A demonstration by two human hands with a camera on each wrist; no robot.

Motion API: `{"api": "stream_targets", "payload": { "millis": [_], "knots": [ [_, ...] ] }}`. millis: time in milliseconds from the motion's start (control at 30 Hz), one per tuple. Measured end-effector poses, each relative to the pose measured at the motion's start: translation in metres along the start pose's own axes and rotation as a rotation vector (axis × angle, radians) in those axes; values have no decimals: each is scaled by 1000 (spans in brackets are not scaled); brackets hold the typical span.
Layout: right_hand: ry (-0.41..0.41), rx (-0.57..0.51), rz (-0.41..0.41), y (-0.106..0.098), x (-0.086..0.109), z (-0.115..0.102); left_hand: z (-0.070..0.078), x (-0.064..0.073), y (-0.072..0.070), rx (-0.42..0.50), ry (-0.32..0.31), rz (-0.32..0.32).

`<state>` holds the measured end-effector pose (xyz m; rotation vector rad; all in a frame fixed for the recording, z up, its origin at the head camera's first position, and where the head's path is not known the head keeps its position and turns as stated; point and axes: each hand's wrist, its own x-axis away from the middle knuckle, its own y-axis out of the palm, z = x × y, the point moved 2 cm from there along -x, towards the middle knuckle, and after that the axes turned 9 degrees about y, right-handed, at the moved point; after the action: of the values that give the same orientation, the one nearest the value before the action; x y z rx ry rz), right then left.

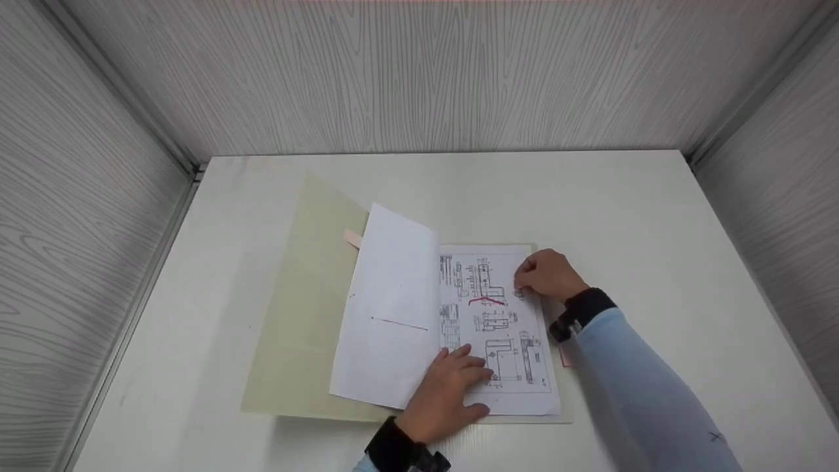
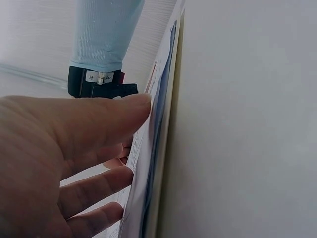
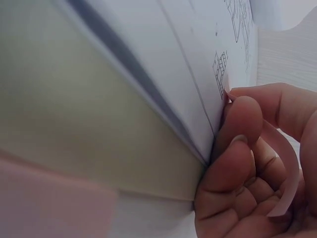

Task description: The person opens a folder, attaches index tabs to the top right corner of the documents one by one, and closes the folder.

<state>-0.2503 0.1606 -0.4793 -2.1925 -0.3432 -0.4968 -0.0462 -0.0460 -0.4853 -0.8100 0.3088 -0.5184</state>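
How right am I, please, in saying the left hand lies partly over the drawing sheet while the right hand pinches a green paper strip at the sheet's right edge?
The colour is wrong: the right wrist view shows a pink paper strip, not green. The left hand lies partly over the drawing sheet, and the right hand pinches the strip at the sheet's right edge.

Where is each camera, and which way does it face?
Head: on the head, facing forward and down at the folder and drawing; left hand and right hand show.
Left wrist: worn there, toward its hand and the papers' edge; right sleeve shows.
Right wrist: worn there, toward its hand, pinching a pink strip.
Head and right wrist share the drawing.
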Motion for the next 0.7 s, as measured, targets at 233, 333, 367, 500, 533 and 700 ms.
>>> {"api": "stream_targets", "payload": {
  "millis": [233, 333, 367, 500, 533, 700],
  "knots": [
    [-12, 58, 21, -3, 3, -1, 0, 0, 2, 7, -6, 1],
    [-17, 124, 45, -6, 5, -1, 0, 0, 2, 4, -9, -1],
    [-17, 142, 52, -7, 5, 0, 0, 0, 2, 2, -10, -2],
    [-19, 166, 50, -9, 4, 4, 1, -1, 1, -5, -8, 0],
    [-20, 164, 47, -9, 4, 5, 1, -1, 1, -7, -6, 1],
    [-12, 138, 45, -8, 3, 9, 1, 0, 1, -13, 2, 7]
  ]
}}
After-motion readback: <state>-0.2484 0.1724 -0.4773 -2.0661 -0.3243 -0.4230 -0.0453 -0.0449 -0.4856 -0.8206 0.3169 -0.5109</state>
